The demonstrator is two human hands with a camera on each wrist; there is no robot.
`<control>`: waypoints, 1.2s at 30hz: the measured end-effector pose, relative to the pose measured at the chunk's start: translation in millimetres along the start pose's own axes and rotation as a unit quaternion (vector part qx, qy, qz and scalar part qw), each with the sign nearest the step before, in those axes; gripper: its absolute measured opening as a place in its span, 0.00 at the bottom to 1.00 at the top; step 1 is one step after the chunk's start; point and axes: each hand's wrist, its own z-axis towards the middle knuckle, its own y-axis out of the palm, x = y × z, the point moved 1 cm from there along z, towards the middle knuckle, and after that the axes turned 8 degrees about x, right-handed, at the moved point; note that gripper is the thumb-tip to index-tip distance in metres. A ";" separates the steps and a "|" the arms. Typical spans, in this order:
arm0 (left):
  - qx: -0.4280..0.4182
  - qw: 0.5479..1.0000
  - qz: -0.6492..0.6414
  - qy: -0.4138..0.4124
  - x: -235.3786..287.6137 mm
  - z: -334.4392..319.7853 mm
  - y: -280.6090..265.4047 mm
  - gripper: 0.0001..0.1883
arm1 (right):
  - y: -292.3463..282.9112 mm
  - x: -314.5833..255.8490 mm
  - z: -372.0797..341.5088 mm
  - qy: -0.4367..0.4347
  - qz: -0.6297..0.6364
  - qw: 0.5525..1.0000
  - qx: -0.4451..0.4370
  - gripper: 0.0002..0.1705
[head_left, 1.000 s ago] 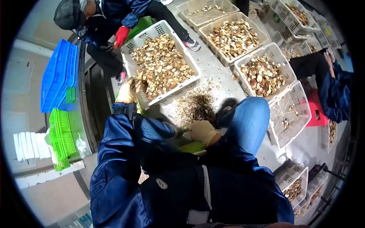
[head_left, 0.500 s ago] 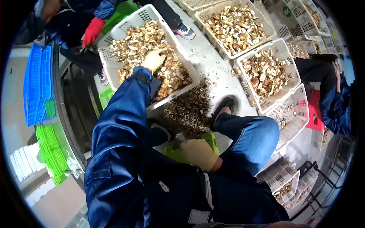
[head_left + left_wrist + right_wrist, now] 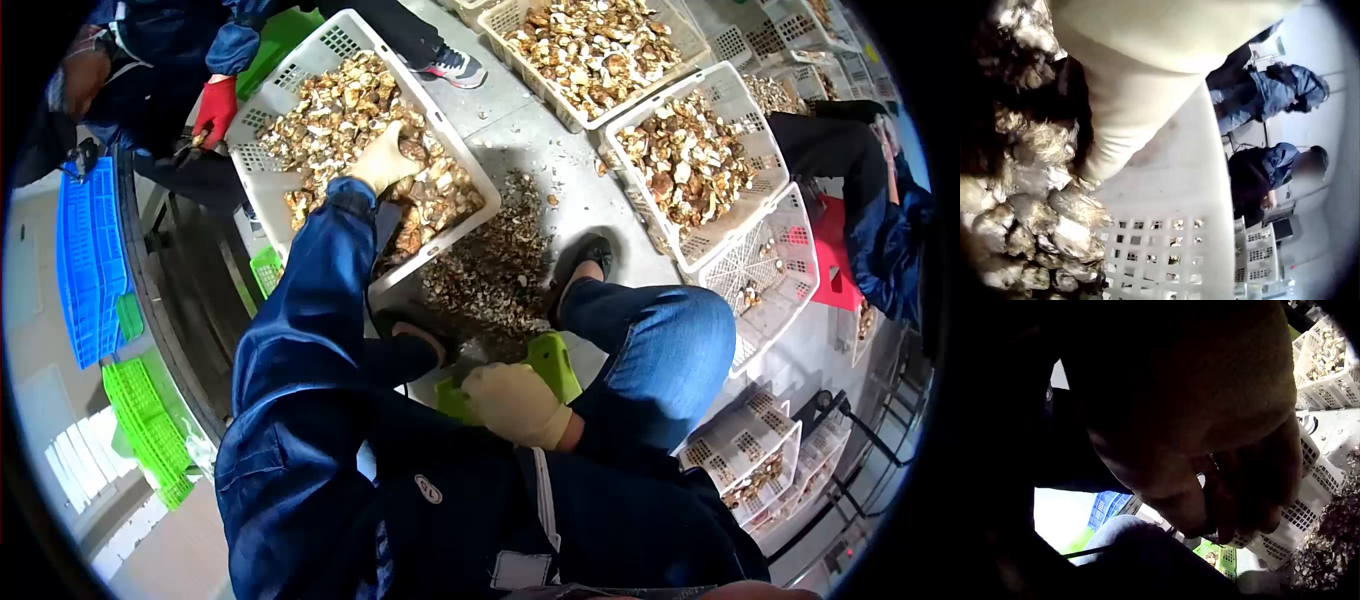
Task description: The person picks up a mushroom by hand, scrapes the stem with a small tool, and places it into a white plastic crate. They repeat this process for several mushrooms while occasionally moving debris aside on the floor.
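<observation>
My left hand (image 3: 380, 165), in a cream glove, reaches over the near side of a white plastic crate (image 3: 468, 232) heaped with brown-and-cream mushrooms (image 3: 345, 115). Its thumb and fingers spread around some of them, and I cannot tell whether it grips one. In the left wrist view, gloved fingers (image 3: 1100, 159) reach down to the heap beside the crate wall. My right hand (image 3: 518, 405), also gloved, stays low between my knees, before a lime-green plastic piece (image 3: 553, 368). In the dim right wrist view its fingers are curled round a small metal tool, mostly hidden.
Dark-and-white scraps (image 3: 495, 260) cover the floor before my feet. More filled crates (image 3: 690, 165) stand to the right, with a nearly bare crate (image 3: 765, 275) beside them. At upper left another person's red glove (image 3: 215, 112) is close to the crate. Blue crates (image 3: 90, 260) lie far left.
My left hand has moved from the crate's near left edge in over the mushrooms, its thumb and fingers now spread wider. The right hand has drawn slightly back towards my body. The view has shifted.
</observation>
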 end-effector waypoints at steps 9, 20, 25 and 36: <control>0.093 0.705 -0.683 -0.168 -27.1 -145.7 -38.8 0.25 | -8.6 -26.7 -8.2 -0.025 0.068 0.995 0.069 0.09; -0.070 0.311 -0.923 -0.214 21.0 -299.6 26.0 0.19 | -7.5 -4.0 -8.2 0.066 0.159 0.947 0.272 0.21; -0.010 0.540 -0.835 -0.108 71.6 -344.8 17.1 0.21 | -18.0 1.9 -19.5 0.168 -0.002 0.962 0.214 0.18; -0.008 0.712 -0.700 -0.060 60.8 -355.6 46.4 0.32 | -8.4 -2.0 -38.0 0.089 0.296 0.912 0.271 0.17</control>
